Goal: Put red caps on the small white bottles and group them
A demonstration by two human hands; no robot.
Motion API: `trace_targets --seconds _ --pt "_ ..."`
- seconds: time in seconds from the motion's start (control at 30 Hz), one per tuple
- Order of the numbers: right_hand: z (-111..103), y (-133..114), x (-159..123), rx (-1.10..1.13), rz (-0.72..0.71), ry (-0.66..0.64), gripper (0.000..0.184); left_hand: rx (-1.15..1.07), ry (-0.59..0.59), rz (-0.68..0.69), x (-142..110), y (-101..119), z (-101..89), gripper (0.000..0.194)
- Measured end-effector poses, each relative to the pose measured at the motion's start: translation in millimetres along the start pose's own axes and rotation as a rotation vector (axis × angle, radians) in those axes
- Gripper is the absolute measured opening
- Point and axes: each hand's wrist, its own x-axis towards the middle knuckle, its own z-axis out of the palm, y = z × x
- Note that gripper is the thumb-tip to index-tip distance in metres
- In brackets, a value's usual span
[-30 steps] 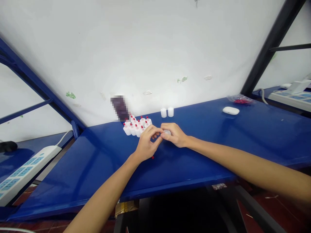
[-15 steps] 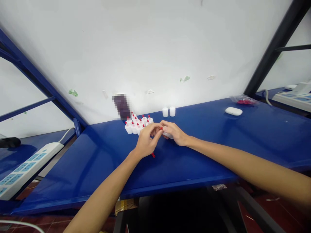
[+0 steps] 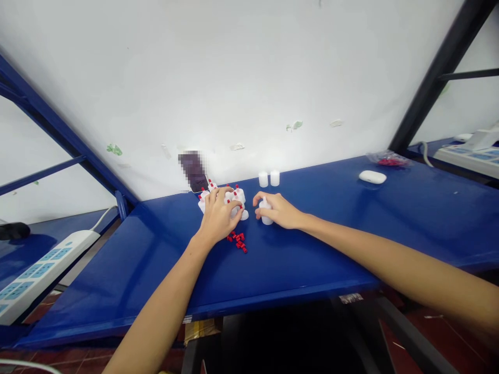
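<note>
Bare-nozzle bottle [image 3: 265, 204] stands upright in the right hand [image 3: 284, 211] in the head view, the only view, and I take it as the centre of the clock. The right fingers are curled around it, the thumb crossing its body, so I judge it is gripped; no red cap sits on its nozzle.

At 9 to 10 o'clock is the group of red-capped bottles [image 3: 238, 195], and the left hand [image 3: 219, 214] lies over it. Its thumb and forefinger are curved about one bottle at the near side, but I cannot tell whether they pinch it or only touch.

What has just changed: half a second ago both hands met over one bottle, with something red between the fingertips. Now they are apart, and the loose red caps [image 3: 238, 238], between 7 and 8 o'clock on the blue table [image 3: 304, 259], are uncovered. For the work, I judge this means the two-handed handling has paused or finished; where that red piece went, I cannot tell.

Two white pieces [image 3: 275, 178] stand near the wall at 12 o'clock.
</note>
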Motion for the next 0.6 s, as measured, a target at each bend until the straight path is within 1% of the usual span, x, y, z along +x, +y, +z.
trace_targets --seconds 0.1,0.13,0.17,0.2,0.27,0.33,0.4,0.43,0.5,0.6 --pt "-3 1 -1 -0.060 0.032 -0.011 0.039 0.002 0.069 -0.012 2 0 -0.8 0.027" --pt "-4 2 -1 -0.044 0.036 -0.029 0.042 -0.024 0.076 -0.006 2 1 -3.5 0.028" --pt "-4 3 -1 -0.019 0.039 -0.049 0.044 -0.067 0.049 0.009 3 2 -7.4 0.028" --pt "-4 4 0 -0.004 0.042 -0.060 0.044 -0.120 -0.011 0.023 4 3 -12.2 0.026" --pt "-3 4 0 -0.028 0.052 -0.037 0.038 -0.226 -0.206 0.040 4 4 -23.0 0.023" --pt "-2 3 2 -0.130 0.067 0.019 0.025 -0.287 -0.403 0.031 4 6 -32.7 0.020" --pt "-3 2 3 -0.265 0.085 0.070 0.014 -0.298 -0.527 0.039 3 5 -38.9 0.018" --pt "-3 1 3 -0.327 0.091 0.088 0.013 -0.298 -0.560 0.054 3 4 -40.4 0.018" --pt "-4 2 4 -0.436 0.089 0.125 0.017 -0.297 -0.578 0.086 2 2 -40.5 0.017" --pt "-6 6 5 -0.552 0.054 0.175 0.025 -0.323 -0.543 0.119 0 1 -36.5 0.014"
